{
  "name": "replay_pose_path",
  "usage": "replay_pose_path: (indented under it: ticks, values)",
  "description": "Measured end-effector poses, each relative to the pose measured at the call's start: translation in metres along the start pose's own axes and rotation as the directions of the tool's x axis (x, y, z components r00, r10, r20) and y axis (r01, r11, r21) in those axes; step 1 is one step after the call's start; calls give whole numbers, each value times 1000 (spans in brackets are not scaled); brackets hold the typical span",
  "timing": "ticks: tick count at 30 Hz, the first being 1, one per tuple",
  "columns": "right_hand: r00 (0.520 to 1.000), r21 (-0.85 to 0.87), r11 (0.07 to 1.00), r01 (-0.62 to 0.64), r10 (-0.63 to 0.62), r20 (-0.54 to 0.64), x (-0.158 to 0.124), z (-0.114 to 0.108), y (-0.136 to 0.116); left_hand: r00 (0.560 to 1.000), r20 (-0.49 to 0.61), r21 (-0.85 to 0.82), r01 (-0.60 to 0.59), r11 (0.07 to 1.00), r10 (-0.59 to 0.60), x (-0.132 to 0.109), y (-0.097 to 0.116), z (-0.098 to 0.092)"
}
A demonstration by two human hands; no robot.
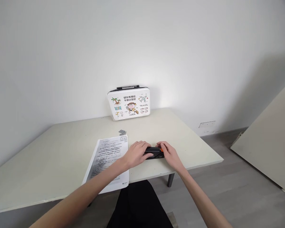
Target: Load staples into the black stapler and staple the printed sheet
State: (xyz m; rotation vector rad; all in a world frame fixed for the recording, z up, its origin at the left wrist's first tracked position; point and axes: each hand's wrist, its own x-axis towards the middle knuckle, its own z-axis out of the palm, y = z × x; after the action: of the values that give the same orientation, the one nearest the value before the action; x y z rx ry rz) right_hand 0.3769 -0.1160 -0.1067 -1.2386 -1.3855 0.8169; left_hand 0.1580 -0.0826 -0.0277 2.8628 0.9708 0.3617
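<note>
A black stapler [154,152] with an orange part at its right end lies on the table, to the right of the printed sheets. My left hand [137,154] is closed around its left end, with the thumb along the near side. On its right end, by the orange part, my right hand [169,154] has its fingers curled. The printed paper [109,152] lies partly under my left forearm, and its lower edge overhangs the table. Just beyond the paper's top corner are several small grey staple strips [122,131].
The pale table [61,152] stands against a white wall. At its back, a white hard case [130,104] with cartoon prints and a black handle leans upright on the wall. A white panel or cabinet [268,139] stands on the floor at the right. My legs are below the front edge.
</note>
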Motion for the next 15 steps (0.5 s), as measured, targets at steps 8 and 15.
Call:
replay_pose_path:
  ticks: [8,15]
  values:
    - [998,-43,999,31,-28,56,2,1,2,986,-7,-193,163,968,-167,-56,-32,3]
    - [998,-104,994,31,-26,48,-3,2,-6,977,-82,-219,175,960,-197,-43,-20,15]
